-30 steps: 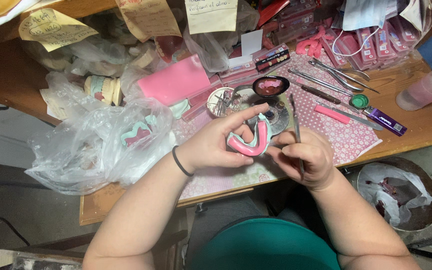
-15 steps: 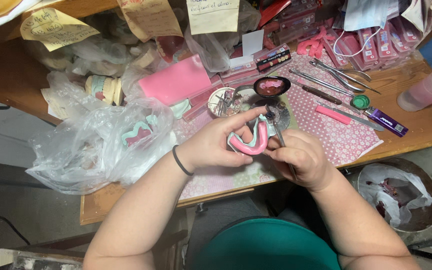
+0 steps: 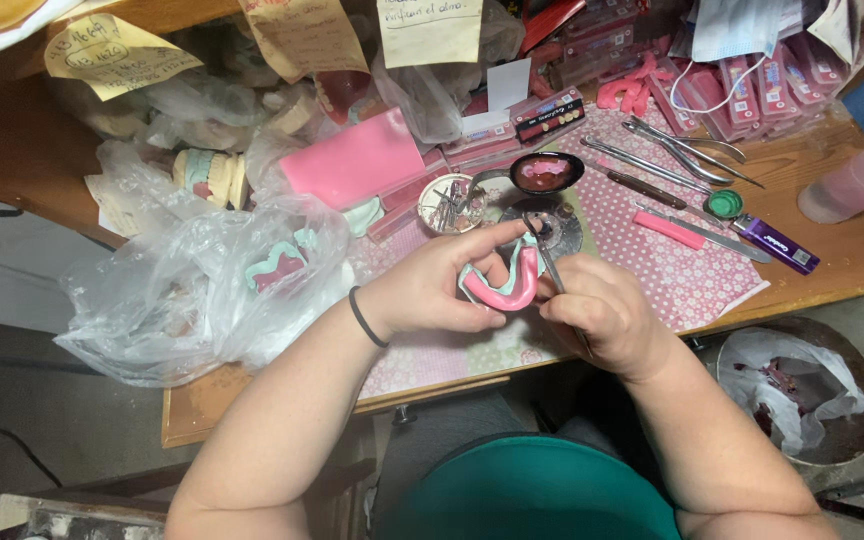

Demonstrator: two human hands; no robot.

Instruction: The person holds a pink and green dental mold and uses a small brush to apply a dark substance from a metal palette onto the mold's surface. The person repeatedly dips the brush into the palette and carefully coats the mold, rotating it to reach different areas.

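Note:
My left hand (image 3: 430, 285) grips a U-shaped pink wax rim on a pale green base (image 3: 505, 286), held just above the patterned mat (image 3: 652, 262). A black band sits on that wrist. My right hand (image 3: 604, 312) holds a thin metal instrument (image 3: 546, 258), its tip pointing up past the right end of the pink rim. Both hands are close together over the front edge of the wooden bench.
A clear plastic bag (image 3: 182, 290) with another pink and green model lies at left. Behind the hands sit a spoon of pink wax (image 3: 546, 172), a round tin, a pink slab (image 3: 352, 160), metal tools, a purple lighter (image 3: 778, 245) and a bottle. A bin (image 3: 802, 390) stands at lower right.
The metal instrument has swung from beside the rim's right end to across its top, and both hands have shifted slightly.

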